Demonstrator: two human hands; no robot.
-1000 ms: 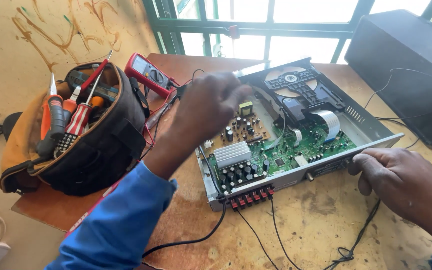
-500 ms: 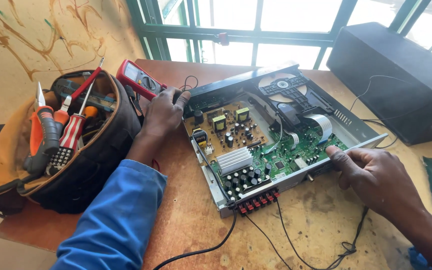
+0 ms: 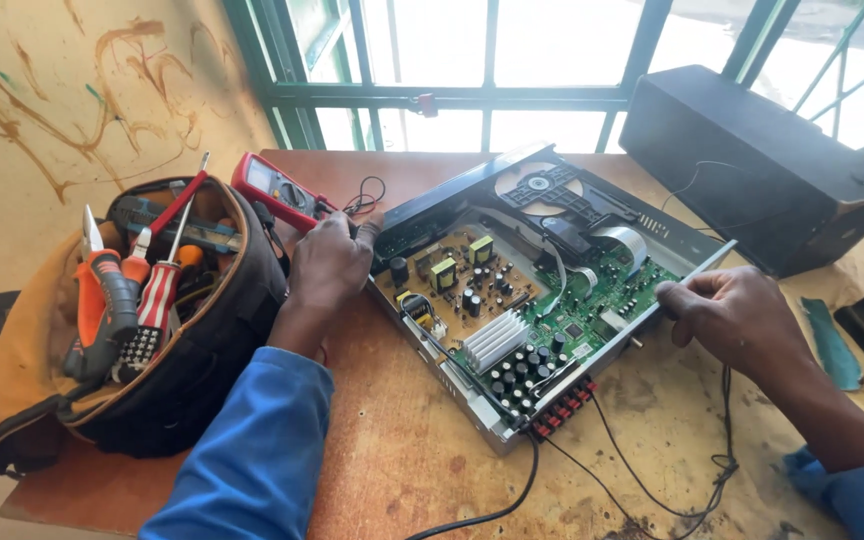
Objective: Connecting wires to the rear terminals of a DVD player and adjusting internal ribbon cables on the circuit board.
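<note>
Head view: an opened disc player (image 3: 552,290), its cover off, is seen lying askew near the middle of the tabletop (image 3: 402,450), with boards, capacitors and a heat sink exposed. The left hand (image 3: 330,265) is curled over the player's left corner, fingers closed on the chassis edge there. The right hand (image 3: 737,315) is laid against the front rim on the right side, fingers bent together around it. The chassis is judged stiff sheet metal, moderately light, with sharp edges; the boards and ribbon cable look fragile, so hold is best taken at the outer rims, not the components. A red multimeter (image 3: 277,190) lies just behind the left hand, a tool bag (image 3: 152,330) at the left edge, a black speaker (image 3: 762,160) toward the far right corner. Cables (image 3: 652,470) trail from the rear terminals.
</note>
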